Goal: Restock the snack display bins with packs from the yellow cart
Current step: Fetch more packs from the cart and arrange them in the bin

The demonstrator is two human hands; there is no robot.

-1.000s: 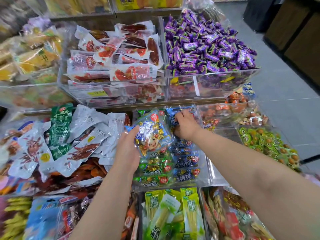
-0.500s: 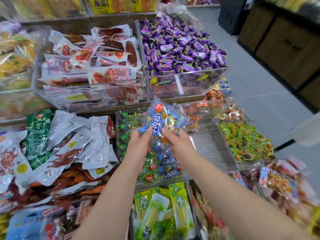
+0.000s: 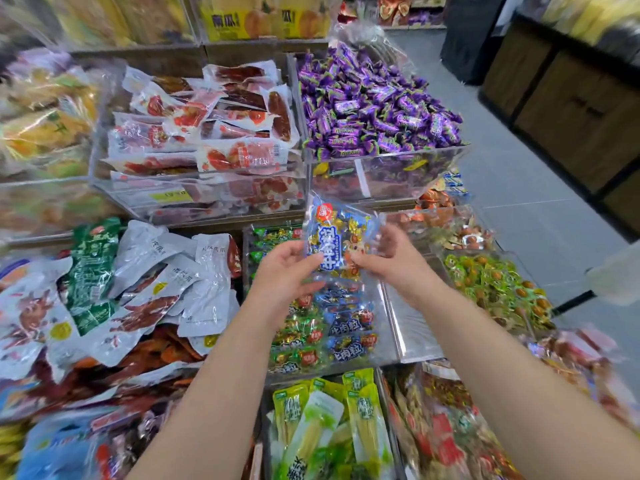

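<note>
I hold a clear blue snack pack point(image 3: 334, 237) with gold-wrapped pieces upright in front of me, above a clear display bin point(image 3: 391, 344). My left hand point(image 3: 285, 268) pinches its lower left edge and my right hand point(image 3: 391, 258) grips its lower right edge. The bin below holds several green packs point(image 3: 298, 337) on its left and blue packs point(image 3: 349, 327) on its right. The yellow cart is not in view.
Behind stand clear bins of red meat packs point(image 3: 214, 133) and purple candies point(image 3: 374, 105). Silver and green packs point(image 3: 138, 282) lie at left, green round snacks point(image 3: 495, 285) at right, yellow-green packs point(image 3: 322, 420) in front. Grey aisle floor point(image 3: 540, 216) lies at right.
A second ago my right hand reached into the bin while my left held the pack. Both hands now hold the blue pack raised above the bin, and my view has shifted to the right.
</note>
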